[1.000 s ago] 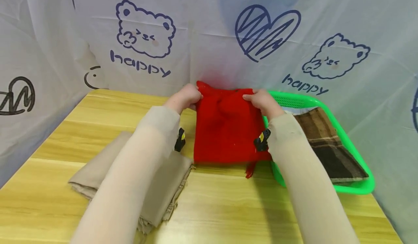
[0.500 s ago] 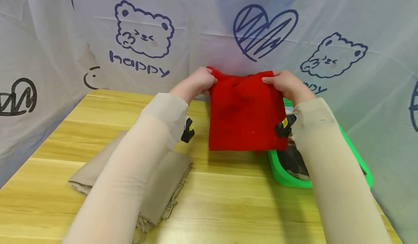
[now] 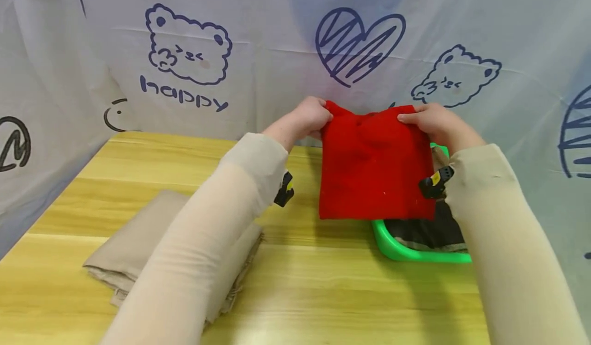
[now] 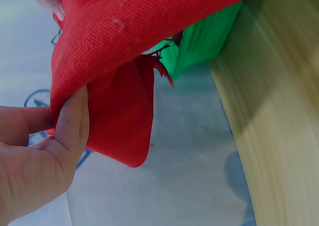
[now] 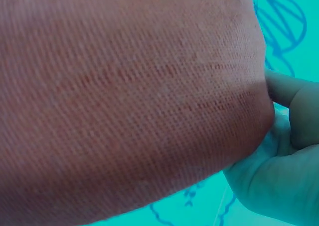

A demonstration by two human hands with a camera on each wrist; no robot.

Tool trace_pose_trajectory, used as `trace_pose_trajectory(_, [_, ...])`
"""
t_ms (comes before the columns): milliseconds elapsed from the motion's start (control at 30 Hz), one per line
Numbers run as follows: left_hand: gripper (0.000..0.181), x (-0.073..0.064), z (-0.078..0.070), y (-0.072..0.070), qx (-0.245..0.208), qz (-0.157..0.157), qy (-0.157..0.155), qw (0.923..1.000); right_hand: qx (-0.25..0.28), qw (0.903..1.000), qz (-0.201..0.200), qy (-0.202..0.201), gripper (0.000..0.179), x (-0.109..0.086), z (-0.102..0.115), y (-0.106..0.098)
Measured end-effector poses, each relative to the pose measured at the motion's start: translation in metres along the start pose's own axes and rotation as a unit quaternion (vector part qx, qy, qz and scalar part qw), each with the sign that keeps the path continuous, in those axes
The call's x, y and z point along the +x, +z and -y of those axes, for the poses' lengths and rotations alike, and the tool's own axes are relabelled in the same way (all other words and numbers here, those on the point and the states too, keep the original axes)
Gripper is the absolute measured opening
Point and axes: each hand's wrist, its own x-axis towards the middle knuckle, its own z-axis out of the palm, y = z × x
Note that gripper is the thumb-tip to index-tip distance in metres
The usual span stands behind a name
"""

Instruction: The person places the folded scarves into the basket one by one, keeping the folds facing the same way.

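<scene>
A folded red scarf point(image 3: 374, 176) with a few fringe threads hangs between my two hands, lifted off the table. My left hand point(image 3: 311, 117) pinches its upper left corner between thumb and fingers. At the upper right corner my right hand point(image 3: 434, 122) pinches it the same way. In the left wrist view the scarf point(image 4: 119, 42) sags in a fold, its fringe close to the green basket point(image 4: 209, 37). The scarf point(image 5: 129, 101) fills most of the right wrist view. In the head view its lower right part overlaps the basket's left side.
The green basket point(image 3: 406, 255) stands at the right of the wooden table point(image 3: 304, 288), holding a dark brown plaid cloth point(image 3: 431, 227) partly hidden by my right arm. A folded beige fringed cloth point(image 3: 138, 237) lies at the left under my left forearm. A printed white curtain point(image 3: 268, 63) backs the table.
Both hands have raised the red scarf and carried it to the right, from beside the basket to partly over it. The head view has also turned slightly right.
</scene>
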Motion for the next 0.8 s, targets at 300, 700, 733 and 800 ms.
trace_pose_trajectory(300, [0.037,0.012,-0.006,0.035,0.014,0.011,0.004,0.9998,-0.03,0.9995,0.009,-0.005,0.056,-0.002,-0.036,-0.024])
trace_pose_trajectory(700, [0.051,0.031,-0.014,0.088,-0.011,0.042,0.021,0.9988,-0.061,0.9979,0.021,0.004,0.064,-0.008,-0.083,-0.061])
trace_pose_trajectory(733, [0.051,0.031,-0.014,0.093,-0.012,0.041,0.023,0.9988,-0.062,0.9979,0.021,0.006,0.064,-0.009,-0.088,-0.064])
trace_pose_trajectory(800, [0.051,0.032,-0.014,0.104,-0.011,0.033,0.019,0.9992,-0.06,0.9978,0.022,0.013,0.063,-0.009,-0.099,-0.069])
